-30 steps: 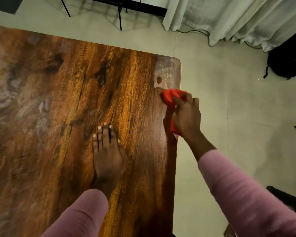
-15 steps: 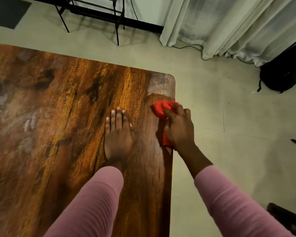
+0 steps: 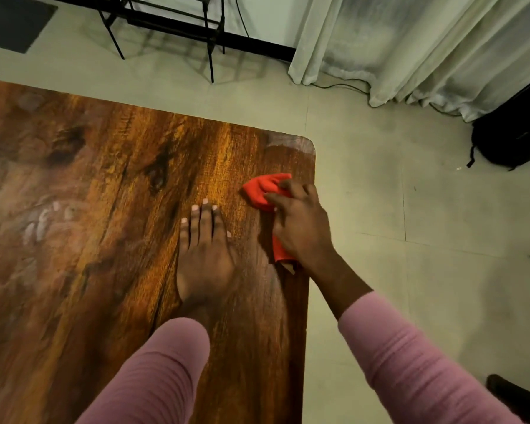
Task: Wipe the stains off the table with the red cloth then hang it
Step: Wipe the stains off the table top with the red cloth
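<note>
Red and bunched, the cloth [image 3: 265, 191] lies on the counter [image 3: 104, 179] under the right hand [image 3: 300, 228], whose fingers curl over it. The left hand [image 3: 204, 252] rests flat, fingers straight, just beside. Wiping seems partway: pale smears [image 3: 40, 224] lie well left of the left hand, and a dull patch [image 3: 291, 145] lies beyond the right. Hanging is not yet done.
</note>
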The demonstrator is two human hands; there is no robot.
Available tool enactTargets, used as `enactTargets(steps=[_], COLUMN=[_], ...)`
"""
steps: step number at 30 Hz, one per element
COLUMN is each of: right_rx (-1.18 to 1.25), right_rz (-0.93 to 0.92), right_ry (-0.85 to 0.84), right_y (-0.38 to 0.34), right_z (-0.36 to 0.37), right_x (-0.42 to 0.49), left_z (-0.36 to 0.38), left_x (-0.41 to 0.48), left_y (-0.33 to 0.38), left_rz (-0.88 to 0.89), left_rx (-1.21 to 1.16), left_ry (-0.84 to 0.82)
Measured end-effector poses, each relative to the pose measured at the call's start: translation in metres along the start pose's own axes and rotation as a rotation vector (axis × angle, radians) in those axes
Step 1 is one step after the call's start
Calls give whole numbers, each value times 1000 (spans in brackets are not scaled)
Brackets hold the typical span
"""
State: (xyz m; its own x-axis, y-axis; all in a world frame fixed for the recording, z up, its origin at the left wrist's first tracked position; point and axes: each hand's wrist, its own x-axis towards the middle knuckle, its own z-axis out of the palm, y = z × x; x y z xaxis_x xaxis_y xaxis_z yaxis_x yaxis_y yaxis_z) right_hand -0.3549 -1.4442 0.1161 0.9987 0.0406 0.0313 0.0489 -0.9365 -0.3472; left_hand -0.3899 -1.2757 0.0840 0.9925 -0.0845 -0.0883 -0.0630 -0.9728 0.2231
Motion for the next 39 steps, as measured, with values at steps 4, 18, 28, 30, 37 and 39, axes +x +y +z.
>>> enactTargets(steps=[4,18,28,30,37,39], right_rx=[-29,11,9,42,183,150], right_rz=[267,-47,388,320,274,288], right_ry=[134,-66,234,202,195,189], right_y=[22,-2,37,42,31,27], right_z=[-8,1,-10,-10,2,3], right_x=[27,91,98,87,-30,-38], left_z=[1,2,2,0,-3,-3], left_x=[0,0,0,-1,0,-1], left_y=[1,0,-1,0,1,2], left_rz=[0,2,7,11,-3,-1], left_rx=[8,9,7,7,17,22], left_ry=[31,8,4,4,-22,-25])
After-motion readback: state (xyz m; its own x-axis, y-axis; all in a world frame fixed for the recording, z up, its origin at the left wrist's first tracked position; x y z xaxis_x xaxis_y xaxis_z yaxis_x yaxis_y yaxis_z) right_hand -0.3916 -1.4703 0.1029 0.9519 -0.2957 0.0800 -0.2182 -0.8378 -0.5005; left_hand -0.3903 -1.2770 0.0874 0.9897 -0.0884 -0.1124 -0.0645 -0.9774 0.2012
